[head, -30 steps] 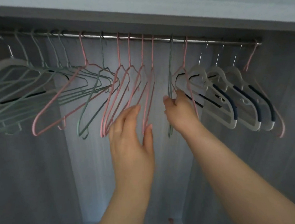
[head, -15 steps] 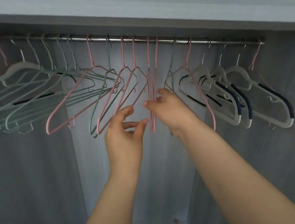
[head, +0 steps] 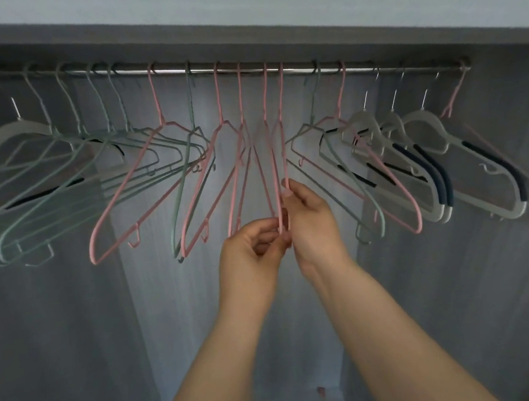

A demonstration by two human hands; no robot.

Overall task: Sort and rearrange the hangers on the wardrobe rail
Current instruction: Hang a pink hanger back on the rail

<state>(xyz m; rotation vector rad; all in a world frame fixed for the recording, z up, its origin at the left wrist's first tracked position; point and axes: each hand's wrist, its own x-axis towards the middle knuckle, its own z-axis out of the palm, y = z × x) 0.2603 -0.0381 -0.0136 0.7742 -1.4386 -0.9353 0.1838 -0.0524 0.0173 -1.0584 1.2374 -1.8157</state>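
Observation:
A metal wardrobe rail [head: 297, 69] runs across the top and carries many hangers. Several pale green hangers [head: 66, 187] bunch at the left. Pink hangers [head: 123, 192] hang in the middle, mixed with single green ones. White hangers with dark pads [head: 424, 162] sit at the right. My left hand [head: 251, 252] and my right hand [head: 310, 219] meet below the rail's middle. Both pinch the lower ends of the two middle pink hangers [head: 280, 154], which hang edge-on and close together.
A flat shelf board [head: 242, 21] lies just above the rail. The grey back wall [head: 157, 303] of the wardrobe fills the space below the hangers. One more pink hanger [head: 457, 90] hangs at the rail's far right end.
My right hand left the green hanger on the right and came to the middle pink hangers. My left hand closed from open fingers to a pinch on the same pair.

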